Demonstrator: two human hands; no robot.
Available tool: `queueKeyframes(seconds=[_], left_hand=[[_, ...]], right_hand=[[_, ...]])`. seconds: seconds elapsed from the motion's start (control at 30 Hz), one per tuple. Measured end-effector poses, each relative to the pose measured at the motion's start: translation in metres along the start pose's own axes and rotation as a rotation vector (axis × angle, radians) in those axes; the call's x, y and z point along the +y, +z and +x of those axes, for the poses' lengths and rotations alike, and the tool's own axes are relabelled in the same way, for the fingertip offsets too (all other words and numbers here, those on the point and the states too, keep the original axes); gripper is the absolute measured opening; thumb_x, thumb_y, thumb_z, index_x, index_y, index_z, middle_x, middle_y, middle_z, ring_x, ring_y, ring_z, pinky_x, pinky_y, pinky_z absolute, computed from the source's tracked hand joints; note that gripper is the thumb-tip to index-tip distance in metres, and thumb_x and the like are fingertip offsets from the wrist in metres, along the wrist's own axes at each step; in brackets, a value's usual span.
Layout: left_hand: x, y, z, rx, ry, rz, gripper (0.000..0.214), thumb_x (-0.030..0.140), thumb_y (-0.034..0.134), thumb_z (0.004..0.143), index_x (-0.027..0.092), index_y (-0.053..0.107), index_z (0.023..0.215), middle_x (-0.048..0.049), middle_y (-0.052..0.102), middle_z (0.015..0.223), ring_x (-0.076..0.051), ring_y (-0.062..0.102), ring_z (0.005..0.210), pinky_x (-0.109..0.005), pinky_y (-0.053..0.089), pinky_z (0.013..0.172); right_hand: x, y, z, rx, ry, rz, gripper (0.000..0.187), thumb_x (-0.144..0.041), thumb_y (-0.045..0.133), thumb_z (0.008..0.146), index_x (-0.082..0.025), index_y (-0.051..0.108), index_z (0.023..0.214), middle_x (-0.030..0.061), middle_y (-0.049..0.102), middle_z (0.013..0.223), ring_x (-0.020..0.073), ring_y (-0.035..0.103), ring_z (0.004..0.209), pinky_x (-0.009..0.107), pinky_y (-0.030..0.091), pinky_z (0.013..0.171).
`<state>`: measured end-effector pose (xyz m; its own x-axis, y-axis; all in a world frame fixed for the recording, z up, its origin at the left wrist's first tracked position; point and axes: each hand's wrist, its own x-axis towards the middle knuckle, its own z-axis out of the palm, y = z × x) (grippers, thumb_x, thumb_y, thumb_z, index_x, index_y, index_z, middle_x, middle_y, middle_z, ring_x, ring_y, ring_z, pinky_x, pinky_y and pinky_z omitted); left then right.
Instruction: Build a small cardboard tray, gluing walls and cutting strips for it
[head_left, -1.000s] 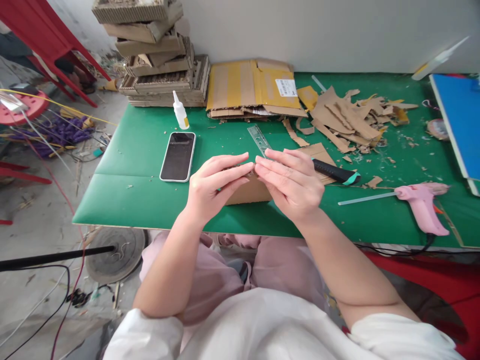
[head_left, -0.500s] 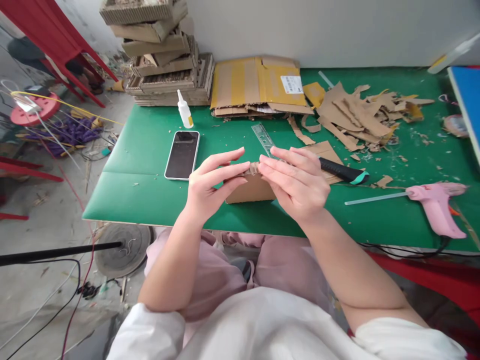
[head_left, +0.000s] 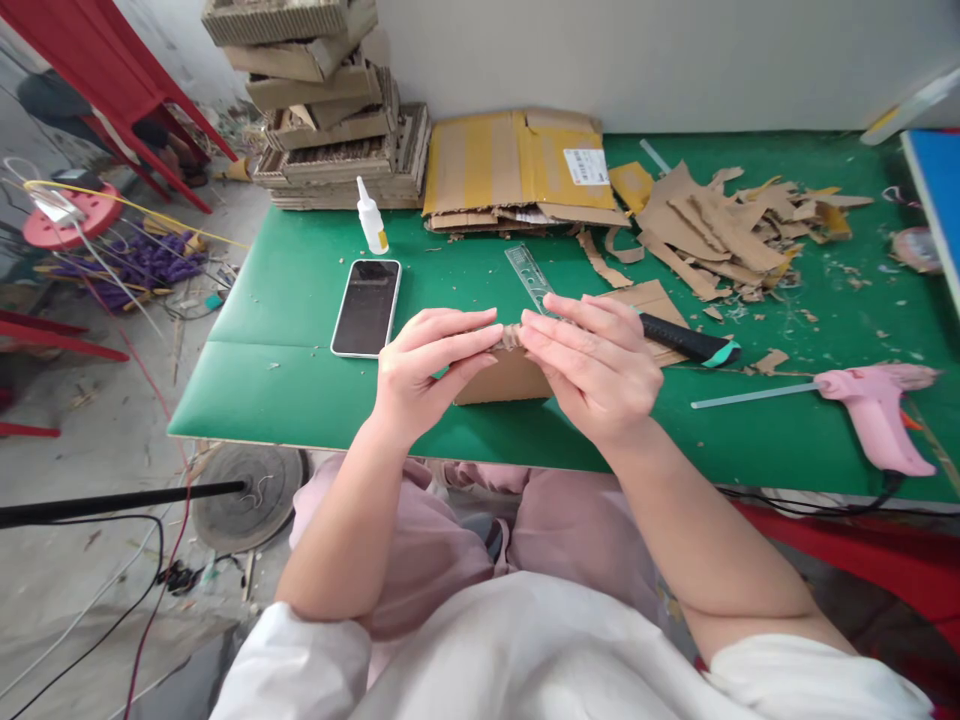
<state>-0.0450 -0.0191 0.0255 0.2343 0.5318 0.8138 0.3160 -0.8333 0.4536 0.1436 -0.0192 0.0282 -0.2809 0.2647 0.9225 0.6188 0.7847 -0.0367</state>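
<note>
Centrally | left hand and right hand, fingers straight and close-set, pinch scrap from both ends | step: likely pressing it together | next: calls for even squeeze

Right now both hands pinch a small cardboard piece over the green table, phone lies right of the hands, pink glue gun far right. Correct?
No. The phone lies left of the hands, not right; the head view shows it. The rest stands: left hand and right hand pinch the small cardboard piece over the green table, pink glue gun far right.
</note>
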Motion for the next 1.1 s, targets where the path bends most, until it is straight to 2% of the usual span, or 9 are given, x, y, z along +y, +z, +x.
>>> queueKeyframes(seconds=[0.13,0.23,0.5,0.73,0.87,1.1], left_hand=[[0.003,0.000,-0.001,-0.029,-0.071,-0.002,0.035,0.015,0.064,0.082,0.028,0.065,0.115,-0.0057,0.068,0.116,-0.017,0.066,0.101,-0.031,0.058,0.083],[0.002,0.001,-0.002,-0.052,-0.066,-0.022,0.038,0.018,0.063,0.084,0.032,0.062,0.119,-0.0047,0.064,0.124,-0.017,0.065,0.106,-0.029,0.058,0.085],[-0.001,0.003,-0.003,-0.066,-0.083,-0.070,0.044,0.017,0.069,0.079,0.032,0.061,0.120,-0.0037,0.065,0.121,-0.017,0.065,0.106,-0.028,0.058,0.086],[0.000,0.001,-0.005,-0.047,-0.204,-0.131,0.054,0.022,0.073,0.076,0.031,0.057,0.126,-0.0043,0.068,0.116,-0.018,0.066,0.103,-0.031,0.057,0.089],[0.000,-0.001,-0.005,-0.044,-0.228,-0.159,0.051,0.022,0.071,0.077,0.031,0.057,0.126,-0.0042,0.068,0.116,-0.018,0.066,0.102,-0.031,0.057,0.087],[-0.002,-0.007,-0.008,-0.019,-0.262,-0.161,0.047,0.024,0.070,0.078,0.033,0.059,0.123,-0.0026,0.071,0.110,-0.019,0.067,0.100,-0.035,0.057,0.088]], right_hand=[[0.000,-0.001,-0.001,-0.043,0.006,-0.060,0.019,-0.015,0.056,0.088,-0.026,0.070,0.096,-0.0003,0.076,0.093,0.0156,0.069,0.096,0.031,0.052,0.088],[0.000,-0.001,-0.001,-0.074,0.022,-0.106,0.019,-0.018,0.054,0.089,-0.026,0.071,0.091,-0.0005,0.076,0.092,0.0153,0.070,0.094,0.031,0.052,0.087],[0.001,0.001,0.000,-0.009,-0.012,-0.061,0.017,-0.014,0.057,0.087,-0.024,0.069,0.094,-0.0001,0.076,0.093,0.0139,0.069,0.096,0.030,0.051,0.089],[-0.001,0.000,0.000,-0.082,0.018,-0.149,0.023,-0.020,0.050,0.091,-0.025,0.071,0.083,-0.0012,0.076,0.088,0.0137,0.070,0.092,0.030,0.052,0.086],[-0.001,-0.001,-0.001,-0.043,0.008,-0.081,0.018,-0.016,0.056,0.088,-0.025,0.071,0.090,-0.0008,0.076,0.092,0.0143,0.069,0.095,0.030,0.052,0.088],[-0.002,0.000,-0.003,-0.008,0.039,0.023,0.027,-0.011,0.060,0.084,-0.027,0.068,0.104,-0.0007,0.075,0.098,0.0146,0.067,0.101,0.030,0.049,0.092]])
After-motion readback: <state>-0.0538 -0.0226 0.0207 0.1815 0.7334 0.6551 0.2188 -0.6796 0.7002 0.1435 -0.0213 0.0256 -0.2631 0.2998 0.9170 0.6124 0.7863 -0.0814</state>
